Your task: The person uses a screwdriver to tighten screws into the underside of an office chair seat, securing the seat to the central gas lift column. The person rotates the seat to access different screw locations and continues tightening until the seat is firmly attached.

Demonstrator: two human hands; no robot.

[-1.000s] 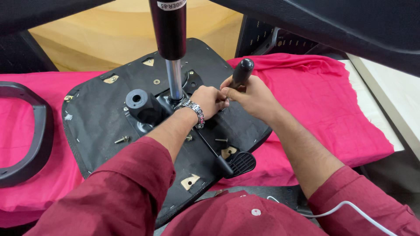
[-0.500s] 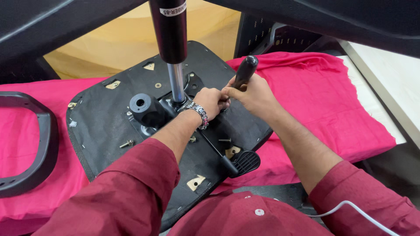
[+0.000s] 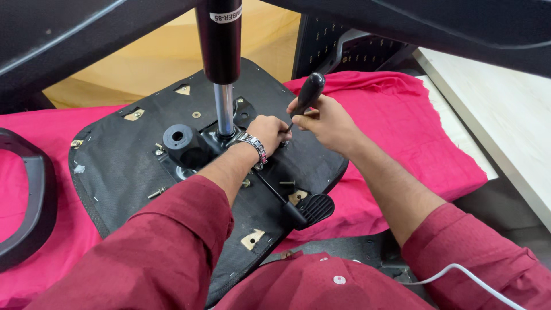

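Observation:
An upturned black chair seat (image 3: pixel 126 166) lies on a pink cloth (image 3: pixel 402 120). A black metal mechanism plate (image 3: pixel 189 152) is mounted at its middle, with a gas lift cylinder (image 3: pixel 222 69) rising from it. My right hand (image 3: pixel 327 120) grips the black handle of a screwdriver (image 3: pixel 310 92), tip pointing down at the plate. My left hand (image 3: pixel 270 132), with a metal wristwatch, rests on the mechanism beside the tip, fingers curled near the screw. A black lever with a paddle end (image 3: pixel 313 208) sticks out toward me.
Loose bolts (image 3: pixel 156 193) lie on the seat's underside. A black armrest (image 3: pixel 26 201) lies at the left on the cloth. A pale table edge (image 3: pixel 505 115) runs along the right. Dark chair parts (image 3: pixel 356 46) stand behind, and a white cable (image 3: pixel 459 272) crosses my right sleeve.
Both hands stay at the mechanism. The screwdriver handle has shifted only a little in my right hand; my view has drifted slightly.

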